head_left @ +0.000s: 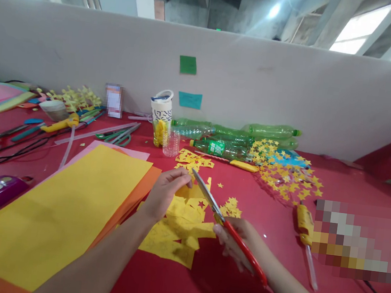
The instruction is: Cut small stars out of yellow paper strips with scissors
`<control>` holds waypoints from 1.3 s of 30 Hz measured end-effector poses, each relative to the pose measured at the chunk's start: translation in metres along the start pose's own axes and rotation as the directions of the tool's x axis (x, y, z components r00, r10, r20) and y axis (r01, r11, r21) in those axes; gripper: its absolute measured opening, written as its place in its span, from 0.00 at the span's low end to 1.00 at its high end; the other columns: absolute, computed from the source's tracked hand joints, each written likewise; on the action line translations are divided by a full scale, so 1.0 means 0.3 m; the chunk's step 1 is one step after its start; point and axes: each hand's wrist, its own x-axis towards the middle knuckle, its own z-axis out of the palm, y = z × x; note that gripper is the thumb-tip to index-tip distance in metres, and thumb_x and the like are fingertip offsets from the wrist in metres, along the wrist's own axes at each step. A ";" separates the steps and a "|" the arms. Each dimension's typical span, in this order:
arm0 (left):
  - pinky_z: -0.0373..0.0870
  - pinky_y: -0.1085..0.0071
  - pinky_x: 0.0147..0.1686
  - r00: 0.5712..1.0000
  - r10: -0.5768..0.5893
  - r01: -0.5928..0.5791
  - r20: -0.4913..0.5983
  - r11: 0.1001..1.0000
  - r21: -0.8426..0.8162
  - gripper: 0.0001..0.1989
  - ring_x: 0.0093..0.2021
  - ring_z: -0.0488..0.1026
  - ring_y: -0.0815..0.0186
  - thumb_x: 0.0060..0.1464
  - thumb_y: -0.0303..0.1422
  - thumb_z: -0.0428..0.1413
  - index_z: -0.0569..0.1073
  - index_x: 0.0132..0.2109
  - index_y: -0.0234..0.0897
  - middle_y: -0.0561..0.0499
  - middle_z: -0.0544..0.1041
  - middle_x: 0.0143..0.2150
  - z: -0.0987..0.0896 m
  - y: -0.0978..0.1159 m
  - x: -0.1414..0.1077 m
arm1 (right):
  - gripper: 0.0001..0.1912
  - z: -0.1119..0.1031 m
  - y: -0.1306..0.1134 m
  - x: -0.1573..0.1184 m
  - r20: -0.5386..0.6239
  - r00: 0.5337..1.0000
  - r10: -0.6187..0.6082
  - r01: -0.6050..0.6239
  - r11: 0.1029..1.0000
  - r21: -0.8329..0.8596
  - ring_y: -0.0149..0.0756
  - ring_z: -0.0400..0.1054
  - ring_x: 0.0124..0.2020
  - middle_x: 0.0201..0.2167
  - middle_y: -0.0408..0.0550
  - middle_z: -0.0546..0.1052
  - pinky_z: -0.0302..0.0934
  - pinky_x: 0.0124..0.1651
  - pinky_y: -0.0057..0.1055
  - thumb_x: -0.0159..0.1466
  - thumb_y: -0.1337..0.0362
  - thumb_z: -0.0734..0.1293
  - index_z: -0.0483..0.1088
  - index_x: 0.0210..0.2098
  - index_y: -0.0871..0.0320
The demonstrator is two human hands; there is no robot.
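Observation:
My left hand (166, 189) is closed in a pinch at the middle of the table, on a small piece of yellow paper that its fingers partly hide. In my right hand (239, 237) are red-handled scissors (207, 191), blades pointing up and left, the tips close to my left fingertips. Below the hands lie yellow paper scraps (172, 250), some with star-shaped holes. A small pile of cut yellow stars (231, 208) rests just beyond the right hand. More star-cut paper (199, 159) lies ahead of the left hand.
Large yellow sheets (78, 198) lie over orange and pink paper at left. Green plastic bottles (230, 150), a white cup (162, 114) and a clear cup (171, 146) stand or lie along the partition. Glue guns (304, 224) and many stars (293, 182) are at right.

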 end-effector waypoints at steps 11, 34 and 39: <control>0.58 0.72 0.34 0.949 -0.171 0.175 0.264 0.985 0.011 0.12 0.30 0.63 0.69 0.52 0.37 0.50 0.71 0.26 0.35 0.53 0.67 0.26 0.090 -0.014 -0.063 | 0.19 -0.026 0.021 0.021 -0.195 0.970 -0.143 0.159 0.985 0.069 0.25 0.56 0.09 0.07 0.35 0.61 0.51 0.15 0.22 0.56 0.51 0.63 0.58 0.18 0.57; 0.59 0.64 0.37 0.657 -0.033 -0.714 0.753 0.291 0.636 0.15 0.33 0.65 0.62 0.57 0.32 0.42 0.72 0.33 0.34 0.44 0.70 0.32 0.257 -0.067 0.011 | 0.17 -0.085 0.057 0.063 -0.569 0.794 -0.216 0.449 0.839 0.308 0.25 0.56 0.10 0.08 0.35 0.59 0.50 0.14 0.23 0.57 0.59 0.62 0.54 0.16 0.56; 0.59 0.66 0.34 0.656 -0.043 -0.707 0.753 0.313 0.634 0.14 0.29 0.67 0.63 0.56 0.31 0.41 0.71 0.33 0.35 0.46 0.72 0.28 0.255 -0.077 0.037 | 0.18 -0.079 0.065 0.071 -0.553 0.805 -0.215 0.449 0.831 0.330 0.24 0.54 0.09 0.07 0.33 0.58 0.51 0.15 0.22 0.57 0.56 0.63 0.54 0.17 0.56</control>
